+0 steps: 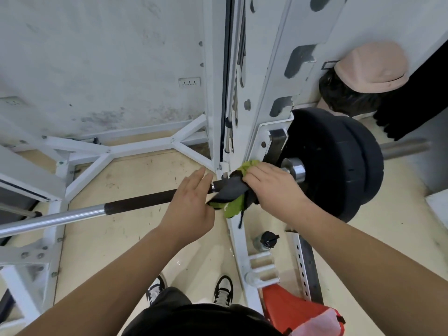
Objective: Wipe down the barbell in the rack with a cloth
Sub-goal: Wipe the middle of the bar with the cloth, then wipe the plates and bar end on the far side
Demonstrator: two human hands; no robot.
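**Cloth meets steel at the rack upright**

Head view: A person's right hand (pixel 271 187) presses a green-and-black cloth (pixel 234 190) around the barbell (pixel 135 202), fingers closed over the bunched fabric just inside the collar. The left hand (pixel 191 204) sits at the cloth's 9 o'clock with fingers extended and open, touching the bar's dark grip section and pinching a lower corner of the fabric. The bar lies across the white rack (pixel 264 93), running from 8 o'clock toward 3 o'clock. Soft and limp, the cloth should wrap the shaft easily; the loaded bar looks heavy and rigid, unlikely to roll, so sliding along it suits better than lifting. Black weight plates (pixel 339 163) at 3 o'clock and the upright block travel outward. A bottle (pixel 265 240) stands on the floor near the rack's foot, at 5 o'clock.
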